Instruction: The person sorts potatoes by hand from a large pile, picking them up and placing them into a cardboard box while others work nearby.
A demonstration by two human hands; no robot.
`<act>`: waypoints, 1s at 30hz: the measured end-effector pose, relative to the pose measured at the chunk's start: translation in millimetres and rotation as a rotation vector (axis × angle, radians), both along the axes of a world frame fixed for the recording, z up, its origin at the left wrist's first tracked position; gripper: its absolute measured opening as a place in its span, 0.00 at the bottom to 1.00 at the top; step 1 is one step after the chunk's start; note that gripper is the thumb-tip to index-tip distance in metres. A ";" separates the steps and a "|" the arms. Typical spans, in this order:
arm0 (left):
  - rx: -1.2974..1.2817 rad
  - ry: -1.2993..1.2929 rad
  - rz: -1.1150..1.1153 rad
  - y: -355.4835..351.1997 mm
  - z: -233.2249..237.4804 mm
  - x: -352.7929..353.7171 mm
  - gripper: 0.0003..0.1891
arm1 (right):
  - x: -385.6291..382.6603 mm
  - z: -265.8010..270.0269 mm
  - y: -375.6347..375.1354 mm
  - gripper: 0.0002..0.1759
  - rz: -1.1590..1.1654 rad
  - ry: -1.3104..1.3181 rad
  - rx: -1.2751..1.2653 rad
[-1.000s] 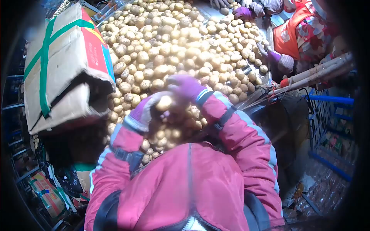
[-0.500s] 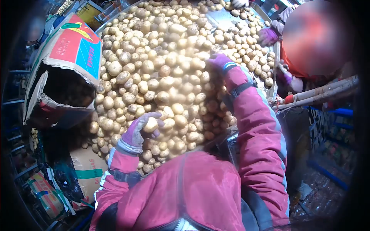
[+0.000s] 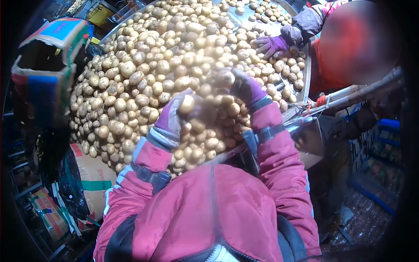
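Note:
A big heap of pale potatoes (image 3: pixel 118 102) spreads in front of me. My left hand (image 3: pixel 169 118), in a purple and grey glove, is closed around a potato (image 3: pixel 187 105) just above the near part of the heap. To its right, my right hand (image 3: pixel 248 88) wears a dark purple glove and grips another potato (image 3: pixel 225 79), blurred at its edges. The two hands face each other with a narrow gap between them. More potatoes lie directly below both hands.
A metal tray edge (image 3: pixel 307 74) bounds the heap on the right, where a co-worker's gloved hand (image 3: pixel 273 45) rests among potatoes. An opened cardboard box (image 3: pixel 52 83) stands at left, above a banana carton (image 3: pixel 94 172). Poles (image 3: pixel 342 97) jut in from the right.
My right hand has come nearer and left, now with a potato in it. My left hand has moved up and right, still holding a potato. The box has shifted left; the co-worker's hand reaches further in.

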State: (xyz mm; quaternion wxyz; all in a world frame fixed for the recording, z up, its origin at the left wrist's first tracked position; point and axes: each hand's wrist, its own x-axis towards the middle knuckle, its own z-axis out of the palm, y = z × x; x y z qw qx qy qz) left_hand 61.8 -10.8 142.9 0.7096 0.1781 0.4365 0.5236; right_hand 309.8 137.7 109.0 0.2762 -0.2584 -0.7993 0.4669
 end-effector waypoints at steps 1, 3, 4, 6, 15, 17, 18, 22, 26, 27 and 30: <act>0.078 0.051 0.063 -0.8 6.3 9.2 0.25 | -6.0 -4.5 -18.7 0.30 0.068 0.234 -0.462; 0.280 0.433 0.010 -1.1 15.7 29.2 0.25 | -11.9 -18.9 -55.4 0.31 0.206 0.712 -1.384; 0.291 0.512 -0.007 0.2 24.8 41.6 0.24 | -7.9 -26.5 -73.0 0.33 0.186 0.688 -1.370; 0.432 0.997 -0.215 -11.4 27.8 66.1 0.26 | 3.8 -45.3 -99.8 0.33 0.050 0.371 -0.727; 0.693 1.116 -0.646 -71.9 -27.3 173.4 0.36 | 104.9 25.8 -219.2 0.35 -0.276 0.502 -0.882; 0.703 0.906 -0.838 -71.3 -9.9 176.1 0.38 | 134.0 8.1 -231.3 0.34 -0.266 0.463 -0.963; 0.759 0.985 -0.837 -66.8 -18.1 167.9 0.35 | 158.3 -15.7 -244.8 0.34 -0.377 0.501 -1.158; 1.045 1.549 -0.496 -21.7 -2.6 66.3 0.16 | 259.2 -1.1 -257.2 0.31 -0.538 0.180 -0.844; 0.483 1.573 -0.222 38.5 14.3 -35.2 0.22 | 321.7 -31.2 -269.5 0.24 -0.890 0.035 -0.823; 0.512 1.698 -0.276 52.4 9.5 -52.6 0.26 | 291.1 0.8 -259.2 0.23 -0.876 0.090 -0.778; 0.639 2.012 -0.419 73.6 -27.2 -38.7 0.26 | 183.3 68.5 -218.4 0.22 -0.716 0.042 -0.681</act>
